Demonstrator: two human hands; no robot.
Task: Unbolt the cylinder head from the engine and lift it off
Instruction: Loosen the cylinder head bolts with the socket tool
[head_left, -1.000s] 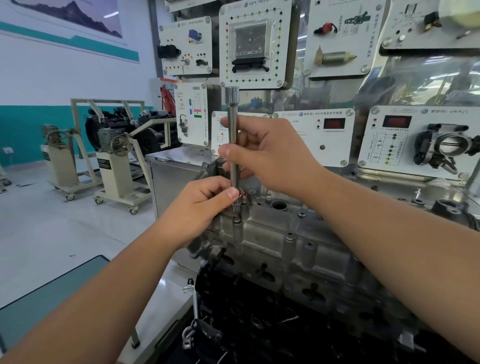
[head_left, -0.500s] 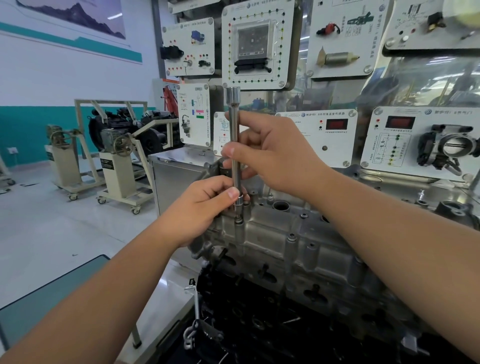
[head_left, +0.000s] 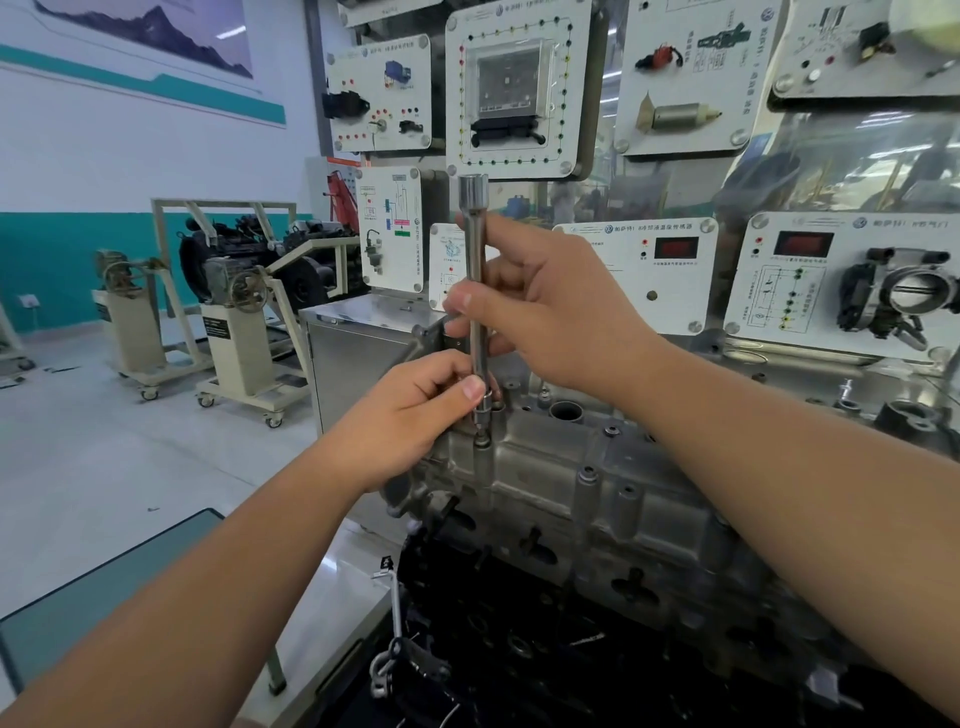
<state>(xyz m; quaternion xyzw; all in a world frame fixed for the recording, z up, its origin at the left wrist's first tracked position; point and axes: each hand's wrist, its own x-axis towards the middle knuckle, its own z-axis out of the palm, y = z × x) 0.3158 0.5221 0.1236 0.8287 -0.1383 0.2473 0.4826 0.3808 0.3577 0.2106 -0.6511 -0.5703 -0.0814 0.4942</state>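
Note:
A silver cylinder head (head_left: 587, 488) sits on top of the dark engine block (head_left: 571, 639). A long chrome socket extension (head_left: 474, 244) stands upright on a bolt (head_left: 481, 441) at the head's near left corner. My right hand (head_left: 550, 306) grips the shaft of the extension at mid-height. My left hand (head_left: 415, 410) pinches its lower end just above the bolt, thumb against the socket. Several other bolts show along the head's top edge.
Behind the engine stands a wall of white training panels (head_left: 514, 88) with sensors and a throttle body (head_left: 904, 291). A steel cabinet (head_left: 358, 358) is just behind the left corner. Engine stands on wheels (head_left: 239, 312) are at the far left, a teal-topped table (head_left: 104, 597) at lower left.
Both hands keep their hold on the extension. My right hand's fingers have shifted slightly round the shaft, and the view has drifted a little.

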